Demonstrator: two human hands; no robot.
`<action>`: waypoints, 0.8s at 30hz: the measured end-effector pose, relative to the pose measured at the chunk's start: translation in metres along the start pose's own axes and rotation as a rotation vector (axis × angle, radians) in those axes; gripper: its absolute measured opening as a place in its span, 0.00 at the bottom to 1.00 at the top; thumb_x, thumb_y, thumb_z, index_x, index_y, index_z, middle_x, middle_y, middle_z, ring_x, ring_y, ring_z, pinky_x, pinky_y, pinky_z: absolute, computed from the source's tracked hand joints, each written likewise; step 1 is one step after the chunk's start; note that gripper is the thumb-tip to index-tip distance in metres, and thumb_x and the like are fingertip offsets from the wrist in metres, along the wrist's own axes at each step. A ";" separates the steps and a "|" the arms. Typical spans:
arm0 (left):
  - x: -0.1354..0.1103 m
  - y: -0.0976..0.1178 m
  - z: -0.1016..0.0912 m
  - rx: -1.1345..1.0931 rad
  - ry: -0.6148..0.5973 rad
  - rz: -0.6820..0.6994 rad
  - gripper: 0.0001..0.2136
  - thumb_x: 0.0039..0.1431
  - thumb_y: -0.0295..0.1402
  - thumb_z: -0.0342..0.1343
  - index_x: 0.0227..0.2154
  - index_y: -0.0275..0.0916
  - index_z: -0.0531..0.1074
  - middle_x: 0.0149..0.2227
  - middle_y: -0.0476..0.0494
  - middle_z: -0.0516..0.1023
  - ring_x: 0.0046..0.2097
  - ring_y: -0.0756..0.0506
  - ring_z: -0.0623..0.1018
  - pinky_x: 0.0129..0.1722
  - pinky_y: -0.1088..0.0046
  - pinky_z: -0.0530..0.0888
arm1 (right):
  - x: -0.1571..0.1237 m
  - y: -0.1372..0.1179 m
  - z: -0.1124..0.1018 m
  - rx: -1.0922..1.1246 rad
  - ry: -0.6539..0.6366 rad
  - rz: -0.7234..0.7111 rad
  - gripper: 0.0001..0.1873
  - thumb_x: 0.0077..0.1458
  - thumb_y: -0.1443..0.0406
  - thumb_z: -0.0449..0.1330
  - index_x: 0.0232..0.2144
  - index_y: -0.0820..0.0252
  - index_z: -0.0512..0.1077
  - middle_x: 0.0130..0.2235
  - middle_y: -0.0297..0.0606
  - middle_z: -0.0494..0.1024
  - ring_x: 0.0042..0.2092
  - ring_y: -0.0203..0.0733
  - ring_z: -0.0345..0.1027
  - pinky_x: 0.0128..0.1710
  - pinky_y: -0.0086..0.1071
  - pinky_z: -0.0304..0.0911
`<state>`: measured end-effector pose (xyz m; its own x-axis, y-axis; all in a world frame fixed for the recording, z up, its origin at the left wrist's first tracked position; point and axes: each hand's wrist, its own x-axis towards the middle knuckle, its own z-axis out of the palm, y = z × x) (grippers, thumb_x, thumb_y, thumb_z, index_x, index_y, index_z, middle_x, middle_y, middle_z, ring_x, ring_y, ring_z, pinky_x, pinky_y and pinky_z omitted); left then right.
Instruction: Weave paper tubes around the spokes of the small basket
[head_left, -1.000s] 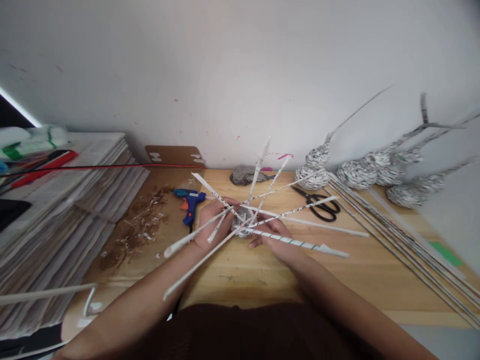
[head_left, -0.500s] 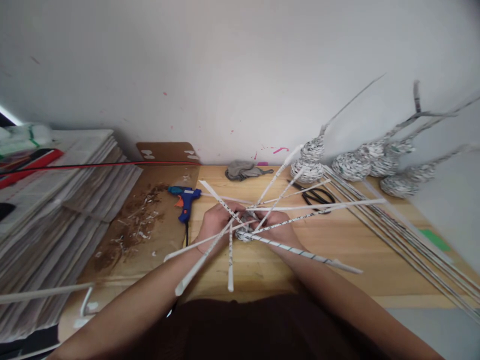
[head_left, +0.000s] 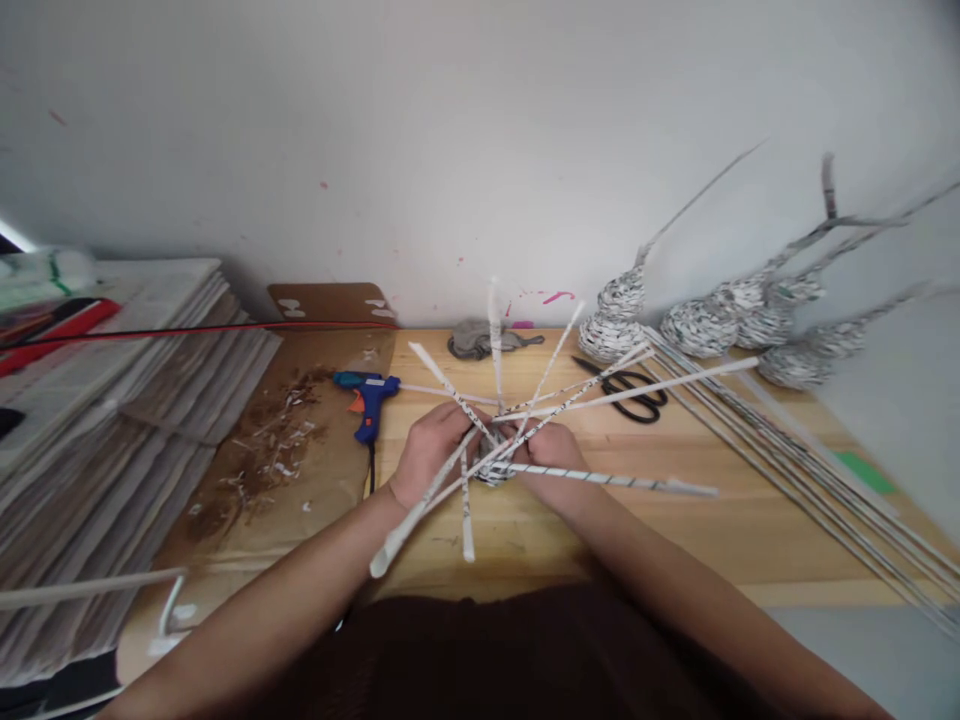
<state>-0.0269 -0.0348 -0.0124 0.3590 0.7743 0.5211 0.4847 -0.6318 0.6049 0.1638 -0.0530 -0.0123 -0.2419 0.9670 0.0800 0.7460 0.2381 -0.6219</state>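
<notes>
A small woven base of rolled newspaper (head_left: 493,470) is held between my two hands, low over the wooden table. Several rolled paper tubes (head_left: 622,483) fan out from it in all directions, some crossing one another. My left hand (head_left: 433,450) is closed around its left side, and the fingertips are partly hidden behind the tubes. On the right side my right hand (head_left: 553,452) is closed too, its fingers pressed to the weave and partly covered by crossing tubes.
A blue glue gun (head_left: 367,400) lies left of my hands, black scissors (head_left: 634,392) to the right. Woven gourd-shaped paper pieces (head_left: 611,325) stand along the wall. Long paper tubes (head_left: 787,450) lie at right. Stacked newspapers (head_left: 172,400) rise at left; a grey cloth (head_left: 484,340) lies behind.
The woven base has turned slightly in my hands, so the tubes point differently. One tube now stands nearly upright at the back, and the right-hand tubes have swung upward in view.
</notes>
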 end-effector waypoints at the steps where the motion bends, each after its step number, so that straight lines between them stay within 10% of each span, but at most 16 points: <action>1: 0.000 -0.001 0.000 0.002 0.009 -0.006 0.06 0.62 0.27 0.56 0.37 0.39 0.79 0.35 0.43 0.81 0.36 0.47 0.80 0.37 0.72 0.75 | 0.001 0.000 -0.001 0.033 -0.004 0.003 0.13 0.58 0.69 0.55 0.38 0.55 0.79 0.38 0.37 0.84 0.40 0.44 0.77 0.40 0.31 0.66; 14: 0.002 0.008 -0.001 0.021 -0.081 -0.017 0.07 0.61 0.30 0.56 0.35 0.39 0.79 0.35 0.42 0.81 0.37 0.45 0.79 0.38 0.71 0.75 | 0.004 -0.003 -0.007 -0.076 -0.080 0.054 0.12 0.56 0.72 0.55 0.34 0.61 0.79 0.36 0.45 0.83 0.40 0.48 0.77 0.40 0.34 0.67; 20: 0.012 -0.012 -0.003 -0.117 -0.010 -0.414 0.08 0.54 0.36 0.61 0.27 0.36 0.77 0.27 0.45 0.81 0.29 0.46 0.77 0.30 0.74 0.72 | 0.008 -0.005 -0.010 0.707 -0.117 0.253 0.14 0.63 0.59 0.55 0.43 0.59 0.76 0.27 0.35 0.78 0.25 0.37 0.71 0.24 0.29 0.69; 24: 0.017 -0.022 -0.007 -0.229 0.052 -0.546 0.10 0.49 0.38 0.63 0.28 0.35 0.78 0.27 0.44 0.81 0.29 0.44 0.78 0.31 0.71 0.74 | 0.008 -0.009 -0.014 0.983 -0.218 0.234 0.22 0.57 0.59 0.63 0.52 0.60 0.71 0.37 0.39 0.80 0.31 0.36 0.74 0.30 0.30 0.73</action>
<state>-0.0365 -0.0077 -0.0125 0.0639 0.9903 0.1237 0.4014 -0.1390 0.9053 0.1641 -0.0464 0.0045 -0.3362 0.9188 -0.2067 -0.0243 -0.2279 -0.9734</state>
